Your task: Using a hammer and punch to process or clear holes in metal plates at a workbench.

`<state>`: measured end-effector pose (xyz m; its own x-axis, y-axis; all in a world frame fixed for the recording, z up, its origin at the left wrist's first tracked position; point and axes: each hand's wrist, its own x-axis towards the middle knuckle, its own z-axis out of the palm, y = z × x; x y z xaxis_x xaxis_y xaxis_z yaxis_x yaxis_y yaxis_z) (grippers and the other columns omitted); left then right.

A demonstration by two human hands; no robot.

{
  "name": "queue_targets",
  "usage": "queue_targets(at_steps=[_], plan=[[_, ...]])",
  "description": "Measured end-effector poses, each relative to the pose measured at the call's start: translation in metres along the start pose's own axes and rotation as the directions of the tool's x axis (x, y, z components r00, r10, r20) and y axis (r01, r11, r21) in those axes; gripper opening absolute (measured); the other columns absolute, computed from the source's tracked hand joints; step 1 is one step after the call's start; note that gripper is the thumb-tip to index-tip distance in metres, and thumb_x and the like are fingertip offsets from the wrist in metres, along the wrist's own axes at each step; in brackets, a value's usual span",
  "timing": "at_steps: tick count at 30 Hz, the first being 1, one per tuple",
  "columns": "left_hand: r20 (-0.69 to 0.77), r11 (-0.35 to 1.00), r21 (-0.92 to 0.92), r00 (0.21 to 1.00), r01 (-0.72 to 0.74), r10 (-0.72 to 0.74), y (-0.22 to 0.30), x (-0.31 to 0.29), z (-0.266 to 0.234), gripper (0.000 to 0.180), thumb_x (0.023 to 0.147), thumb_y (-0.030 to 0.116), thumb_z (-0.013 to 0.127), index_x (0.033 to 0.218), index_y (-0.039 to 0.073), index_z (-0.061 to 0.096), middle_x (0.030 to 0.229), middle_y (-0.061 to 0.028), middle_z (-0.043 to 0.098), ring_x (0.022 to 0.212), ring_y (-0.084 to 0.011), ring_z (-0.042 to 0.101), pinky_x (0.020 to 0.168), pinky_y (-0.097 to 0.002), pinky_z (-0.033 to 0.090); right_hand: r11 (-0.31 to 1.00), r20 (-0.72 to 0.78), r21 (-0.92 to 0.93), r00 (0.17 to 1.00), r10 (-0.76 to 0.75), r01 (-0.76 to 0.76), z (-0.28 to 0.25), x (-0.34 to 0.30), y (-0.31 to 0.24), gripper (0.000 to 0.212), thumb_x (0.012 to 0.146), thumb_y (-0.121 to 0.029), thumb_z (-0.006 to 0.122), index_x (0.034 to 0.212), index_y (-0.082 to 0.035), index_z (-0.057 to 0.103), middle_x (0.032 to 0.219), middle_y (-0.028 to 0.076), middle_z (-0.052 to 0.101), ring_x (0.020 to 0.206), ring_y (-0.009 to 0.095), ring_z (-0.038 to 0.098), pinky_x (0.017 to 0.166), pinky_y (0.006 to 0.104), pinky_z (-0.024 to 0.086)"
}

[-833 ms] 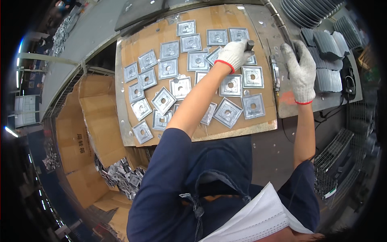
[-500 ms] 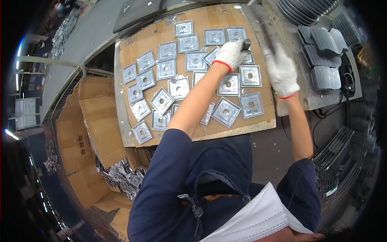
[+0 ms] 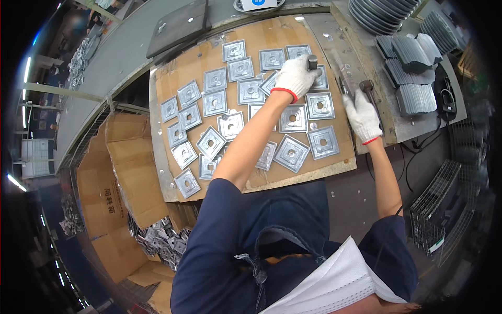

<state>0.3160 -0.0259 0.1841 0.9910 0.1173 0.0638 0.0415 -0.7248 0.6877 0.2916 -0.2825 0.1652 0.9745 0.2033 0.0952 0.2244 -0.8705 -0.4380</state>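
Observation:
My left hand [image 3: 295, 78], in a white glove with a red cuff, is closed round a short grey metal cylinder [image 3: 312, 62], whose round end sticks out above the fingers. It is over the square metal plates at the far right of the cardboard. Several of these silver plates, such as this one [image 3: 293, 118], lie in uneven rows, many with a hole in the middle. To the right, my gloved right hand [image 3: 364, 119] is closed on a slim metal rod [image 3: 343, 87]; its lower part is hidden. Beside that hand lies a hammer [image 3: 367, 86], its handle pointing towards me.
Brown cardboard [image 3: 172, 47] covers the tabletop. Stacked grey finned parts [image 3: 417, 98] and round ribbed parts [image 3: 374, 15] stand at the right, near a black cable [image 3: 447, 102]. Below left, an open carton [image 3: 130, 157] holds many metal pieces. A dark flat board [image 3: 178, 26] lies beyond.
My right hand, blurred before with a long thin tool raised, has come lower and slowed; the hammer beside it now shows. My left hand still grips the cylinder. The view has shifted slightly.

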Motion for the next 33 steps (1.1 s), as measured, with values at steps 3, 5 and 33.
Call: queue_targets(at_steps=[3, 5, 33], plan=[[0.120, 0.991, -0.029, 0.983, -0.134, 0.136, 0.015, -0.009, -0.025, 0.036, 0.094, 0.031, 0.076, 0.122, 0.008, 0.072, 0.104, -0.0202, 0.078, 0.098, -0.0413, 0.075, 0.088, -0.0467, 0.059, 0.998, 0.241, 0.019, 0.968, 0.062, -0.068, -0.006, -0.006, 0.009, 0.054, 0.104, -0.052, 0.059, 0.127, -0.004, 0.063, 0.101, 0.032, 0.073, 0.100, 0.053, 0.069, 0.086, 0.0580, 0.054], [0.097, 0.993, -0.035, 0.988, -0.117, 0.120, 0.000, -0.010, -0.027, 0.036, 0.094, 0.031, 0.076, 0.121, 0.009, 0.072, 0.103, -0.0209, 0.078, 0.098, -0.0417, 0.075, 0.086, -0.0468, 0.059, 0.990, 0.041, 0.137, 0.998, -0.049, 0.043, 0.003, -0.013, -0.001, 0.052, 0.104, -0.051, 0.060, 0.127, -0.004, 0.064, 0.097, 0.032, 0.073, 0.097, 0.054, 0.070, 0.086, 0.0587, 0.054], [-0.056, 0.996, -0.031, 0.995, 0.081, -0.082, -0.038, 0.080, -0.017, 0.046, 0.088, 0.037, 0.076, 0.121, 0.005, 0.073, 0.101, -0.0137, 0.081, 0.095, -0.0291, 0.077, 0.087, -0.0369, 0.059, 0.977, -0.151, 0.178, 0.977, 0.147, -0.120, 0.047, -0.020, 0.078, 0.063, 0.105, -0.049, 0.063, 0.136, 0.007, 0.062, 0.108, 0.035, 0.072, 0.100, 0.052, 0.070, 0.085, 0.0557, 0.054]])
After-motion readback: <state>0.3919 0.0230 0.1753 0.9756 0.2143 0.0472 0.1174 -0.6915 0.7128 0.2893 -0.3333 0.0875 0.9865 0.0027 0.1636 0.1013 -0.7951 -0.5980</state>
